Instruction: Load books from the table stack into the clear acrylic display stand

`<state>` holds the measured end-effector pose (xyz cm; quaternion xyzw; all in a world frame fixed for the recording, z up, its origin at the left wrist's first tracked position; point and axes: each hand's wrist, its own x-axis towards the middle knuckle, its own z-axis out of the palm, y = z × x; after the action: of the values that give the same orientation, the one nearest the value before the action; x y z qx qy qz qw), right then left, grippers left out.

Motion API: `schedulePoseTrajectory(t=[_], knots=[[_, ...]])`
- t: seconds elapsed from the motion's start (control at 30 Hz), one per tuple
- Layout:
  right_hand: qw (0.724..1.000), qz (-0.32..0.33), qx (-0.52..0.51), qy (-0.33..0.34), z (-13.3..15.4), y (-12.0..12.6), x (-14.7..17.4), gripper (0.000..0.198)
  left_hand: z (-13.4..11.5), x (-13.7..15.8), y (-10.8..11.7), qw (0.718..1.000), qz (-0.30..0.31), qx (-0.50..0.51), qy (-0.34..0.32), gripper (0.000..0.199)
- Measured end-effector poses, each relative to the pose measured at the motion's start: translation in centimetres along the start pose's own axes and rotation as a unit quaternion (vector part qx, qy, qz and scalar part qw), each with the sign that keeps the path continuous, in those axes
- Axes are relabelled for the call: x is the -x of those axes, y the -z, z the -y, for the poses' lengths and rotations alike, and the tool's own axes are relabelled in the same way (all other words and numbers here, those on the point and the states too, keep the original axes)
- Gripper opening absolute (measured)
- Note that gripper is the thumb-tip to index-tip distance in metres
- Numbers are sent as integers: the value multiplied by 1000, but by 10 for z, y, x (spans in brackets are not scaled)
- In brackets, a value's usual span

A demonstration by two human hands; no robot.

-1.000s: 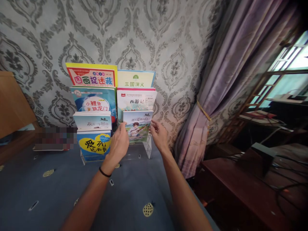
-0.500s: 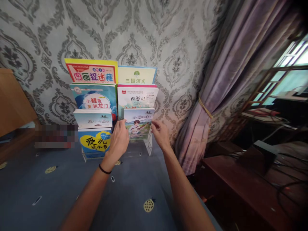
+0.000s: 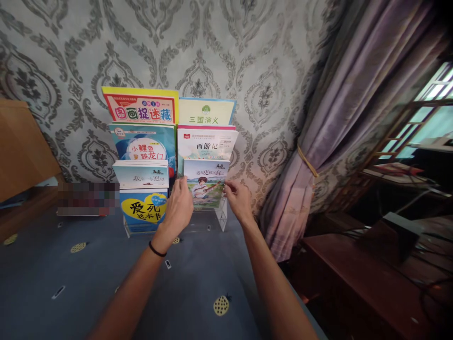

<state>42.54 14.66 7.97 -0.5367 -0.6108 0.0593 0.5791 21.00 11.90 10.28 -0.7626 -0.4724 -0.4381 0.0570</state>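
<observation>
Head view, and I'm watching two bare hands busy at a clear book rack [image 3: 222, 218] near the middle of the frame. Between them, right of the rack's centre, stands a small book with a guitar player on its cover [image 3: 206, 185], in the lower row on that side. The left hand [image 3: 179, 204] has its fingers curled in, thumb and forefinger closed on the book's left edge. The right hand [image 3: 239, 200] is bent much the same way, thumb and forefinger drawn together at the right edge; how hard either one squeezes, I can't tell. A black band [image 3: 156, 250] circles the left wrist.

Behind the small book rises a white book with a pink top edge [image 3: 201, 140], and above that a pale green one [image 3: 206, 112]. Left of them, from the top down, I see a red and yellow book [image 3: 143, 109], a teal one [image 3: 122, 139], a pale one [image 3: 141, 175] and a blue one with a yellow heart [image 3: 143, 208]. Blue cloth printed with pineapples [image 3: 106, 269] spreads across the lower frame; a tied-back purple curtain [image 3: 329, 118] hangs at upper right.
</observation>
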Motion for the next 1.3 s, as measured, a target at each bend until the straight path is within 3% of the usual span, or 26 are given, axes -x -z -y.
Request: schedulePoseTrajectory(t=[0.87, 1.3], knots=[[1000, -10, -19, -8, 4, 5, -2, 33, -1, 6, -2, 999, 37, 16, -6, 48], [1000, 10, -27, -13, 11, 15, -1, 33, -17, 7, 12, 1000, 6, 18, -7, 40]])
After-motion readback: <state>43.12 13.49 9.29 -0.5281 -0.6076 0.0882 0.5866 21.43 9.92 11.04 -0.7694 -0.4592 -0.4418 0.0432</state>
